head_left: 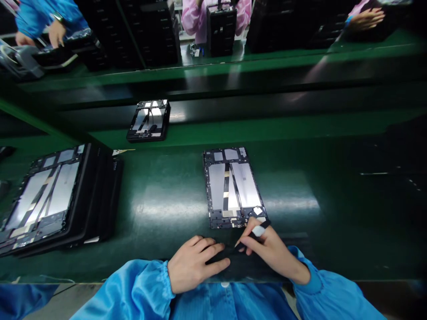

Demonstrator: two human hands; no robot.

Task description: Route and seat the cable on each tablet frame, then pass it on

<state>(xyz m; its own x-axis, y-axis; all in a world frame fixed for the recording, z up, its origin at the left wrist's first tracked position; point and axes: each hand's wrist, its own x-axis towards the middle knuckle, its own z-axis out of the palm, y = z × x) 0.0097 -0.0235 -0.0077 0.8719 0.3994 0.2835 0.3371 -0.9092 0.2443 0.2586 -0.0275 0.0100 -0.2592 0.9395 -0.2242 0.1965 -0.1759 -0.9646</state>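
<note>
An opened tablet (218, 186), its silver plate, black flat cables and circuit parts bare, lies face up on the green workbench in front of me. Just below its lower right corner, my right hand (263, 246) pinches a slim black pen-like tool (266, 225) with a whitish part along it. The tool slants down to the left, its dark tip close to the bench; what it touches there I cannot make out. My left hand (198, 262) rests palm down near the bench's front edge, fingers spread, holding nothing visible. A small gap separates the two hands.
To the left stands a stack of similar opened tablets (50, 191). Farther back, a smaller pile of tablets (149, 120) sits by a green rail. Across the line are tall black stacks (153, 35), a person in pink (191, 18) and a person in blue (71, 15).
</note>
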